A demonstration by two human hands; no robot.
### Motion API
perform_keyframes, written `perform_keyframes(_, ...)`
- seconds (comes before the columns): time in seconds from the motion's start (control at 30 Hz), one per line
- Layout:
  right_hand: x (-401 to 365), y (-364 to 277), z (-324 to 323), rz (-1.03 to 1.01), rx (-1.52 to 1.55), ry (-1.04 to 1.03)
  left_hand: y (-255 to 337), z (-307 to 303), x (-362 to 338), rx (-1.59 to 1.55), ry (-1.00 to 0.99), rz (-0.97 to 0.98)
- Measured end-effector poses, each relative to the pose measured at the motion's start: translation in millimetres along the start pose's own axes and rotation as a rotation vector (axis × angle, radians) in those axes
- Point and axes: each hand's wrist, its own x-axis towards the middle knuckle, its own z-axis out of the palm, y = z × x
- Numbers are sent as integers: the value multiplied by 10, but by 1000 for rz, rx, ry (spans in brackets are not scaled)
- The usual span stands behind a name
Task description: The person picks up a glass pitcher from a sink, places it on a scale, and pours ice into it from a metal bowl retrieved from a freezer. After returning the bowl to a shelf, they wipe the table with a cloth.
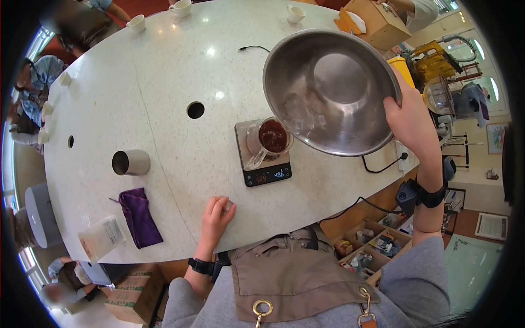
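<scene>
My right hand (410,116) grips the rim of a large stainless steel mixing bowl (350,123). The bowl is tilted toward the left, and ice cubes (303,112) lie inside near its lower left rim. Under and beside that rim stands a glass server (256,136) of dark reddish-brown liquid (273,136). The server rests on a black digital scale (268,176) with lit digits. My left hand (217,220) rests near the table's front edge, its fingers curled closed; whatever they hold, if anything, is hard to make out.
On the stone-look table (180,65) stand a metal cup (131,162), a purple cloth pouch (141,217) and a plastic bag (101,239). Several white cups line the far edges. A cable hole (195,110) lies mid-table. A cardboard box (377,24) is at back right; other people sit around.
</scene>
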Motion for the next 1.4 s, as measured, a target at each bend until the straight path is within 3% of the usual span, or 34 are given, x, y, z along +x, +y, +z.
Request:
perform_keyframes(1.1,61,7,92,-139,-37,12,-26,18,10,16,-3,-22)
perform_keyframes(1.17,44,0,105,-225,-57,52,-19,21,11,10,-6,-28)
perform_keyframes(1.4,56,24,68,-157,-50,31,-25,10,8,6,-8,-14)
